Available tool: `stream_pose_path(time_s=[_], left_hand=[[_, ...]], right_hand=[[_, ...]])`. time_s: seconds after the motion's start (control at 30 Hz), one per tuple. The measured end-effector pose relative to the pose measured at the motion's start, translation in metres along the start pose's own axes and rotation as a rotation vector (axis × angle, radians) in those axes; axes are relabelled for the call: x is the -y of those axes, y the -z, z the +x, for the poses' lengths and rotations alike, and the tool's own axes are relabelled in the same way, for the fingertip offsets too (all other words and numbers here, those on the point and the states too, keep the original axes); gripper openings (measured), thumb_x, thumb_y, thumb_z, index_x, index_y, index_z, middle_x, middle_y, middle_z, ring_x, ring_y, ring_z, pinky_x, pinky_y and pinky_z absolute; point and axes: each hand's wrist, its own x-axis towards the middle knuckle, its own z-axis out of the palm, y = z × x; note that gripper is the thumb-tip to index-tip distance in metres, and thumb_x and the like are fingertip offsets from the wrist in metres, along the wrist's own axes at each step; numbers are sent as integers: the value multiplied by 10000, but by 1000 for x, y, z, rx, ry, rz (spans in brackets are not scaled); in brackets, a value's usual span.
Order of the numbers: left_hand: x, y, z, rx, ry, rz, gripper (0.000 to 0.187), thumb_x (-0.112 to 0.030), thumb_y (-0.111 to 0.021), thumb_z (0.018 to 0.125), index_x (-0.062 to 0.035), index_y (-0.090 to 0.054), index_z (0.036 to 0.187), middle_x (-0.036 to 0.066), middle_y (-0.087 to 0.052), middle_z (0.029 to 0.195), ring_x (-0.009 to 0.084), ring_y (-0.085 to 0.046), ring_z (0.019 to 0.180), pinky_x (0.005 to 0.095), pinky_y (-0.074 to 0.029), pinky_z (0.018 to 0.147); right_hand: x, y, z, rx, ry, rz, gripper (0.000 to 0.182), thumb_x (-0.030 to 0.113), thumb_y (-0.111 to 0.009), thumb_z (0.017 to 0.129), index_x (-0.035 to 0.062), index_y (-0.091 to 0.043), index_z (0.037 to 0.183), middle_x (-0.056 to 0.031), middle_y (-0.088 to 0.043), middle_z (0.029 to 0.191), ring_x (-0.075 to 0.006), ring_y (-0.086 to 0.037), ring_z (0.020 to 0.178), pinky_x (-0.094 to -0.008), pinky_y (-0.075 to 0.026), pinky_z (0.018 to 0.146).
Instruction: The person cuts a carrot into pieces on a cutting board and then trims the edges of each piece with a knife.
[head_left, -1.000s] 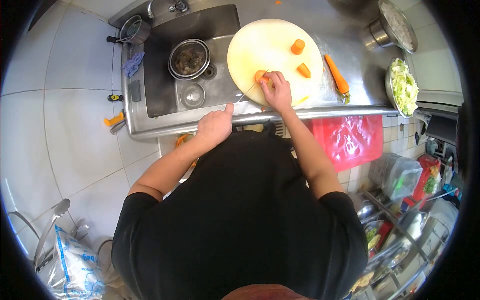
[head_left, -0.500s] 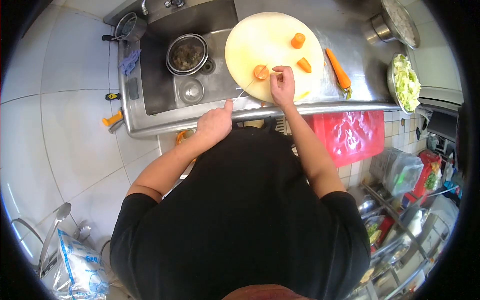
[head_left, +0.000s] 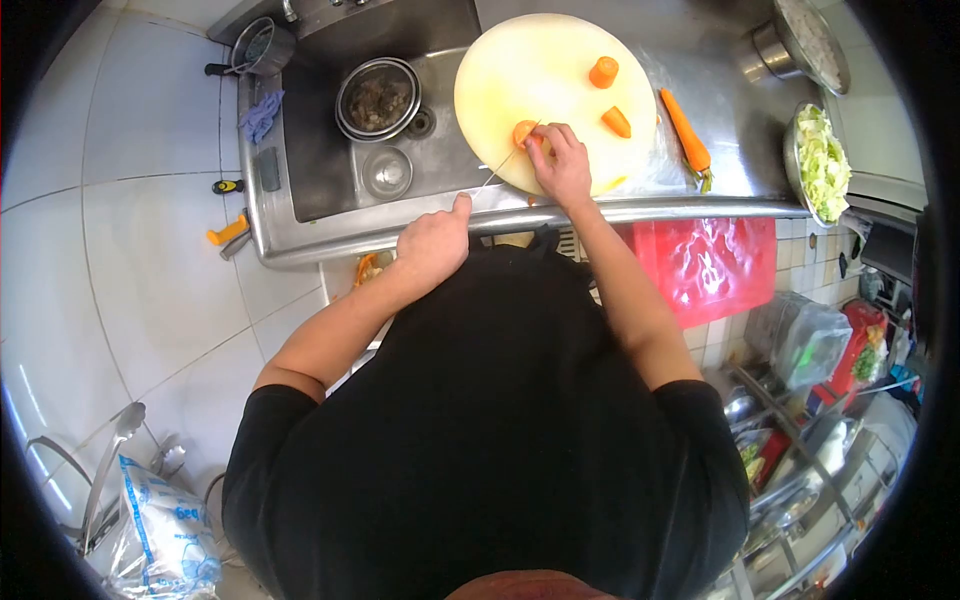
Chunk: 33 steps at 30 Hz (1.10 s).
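Head view — hands (head_left: 434, 242) (head_left: 567, 174) at knife (head_left: 497, 174), carrot piece (head_left: 522, 132) — plastic sack (head_left: 160, 538) with "bag" lettering

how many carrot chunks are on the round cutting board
3: a carrot chunk at the knife by the right hand, a thick stub toward the far side, and a tapered piece nearer the person. The right hand may hide smaller bits.

Large whitish tiles (head_left: 160, 250) with thin darker joints fill the left side, streaked by a pale glare (head_left: 30, 397) near the edge. A stainless-steel counter (head_left: 740, 165) with a sunken sink (head_left: 308, 140) stretches across the top; at the lower right, a metal rack (head_left: 797, 437) stands near smaller cream tiles (head_left: 798, 268).
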Motion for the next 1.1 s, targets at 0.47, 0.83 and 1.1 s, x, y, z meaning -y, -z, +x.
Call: stream_pose_path(time_s=[0.47, 0.83, 1.1], left_hand=[[-5, 11, -9, 56, 45, 11, 439, -56, -527, 914, 10, -485, 1346, 281, -732, 870, 464, -741, 847, 578, -586, 766], [-21, 28, -4, 154, 104, -10, 447, -32, -483, 947, 43, -459, 1386, 308, -728, 930, 493, -732, 905, 583, -581, 805], [-28, 31, 12, 166, 70, -14, 432, -49, -423, 984, 62, -456, 1400, 315, -732, 976, 474, -738, 934, 578, -584, 821]], right_hand=[[1, 0, 0, -1, -6, -6, 168, 235, -764, 907, 127, -740, 1034, -49, -718, 985, -273, -694, 877, -405, -506, 746], [1, -1, 1, -36, 29, -36, 165, 225, -757, 899, 134, -738, 1036, -35, -724, 971, -260, -700, 861, -395, -489, 744], [1, -1, 1, -28, 29, -44, 175, 228, -748, 906, 144, -733, 1059, -33, -728, 996, -253, -701, 869, -405, -485, 747]])
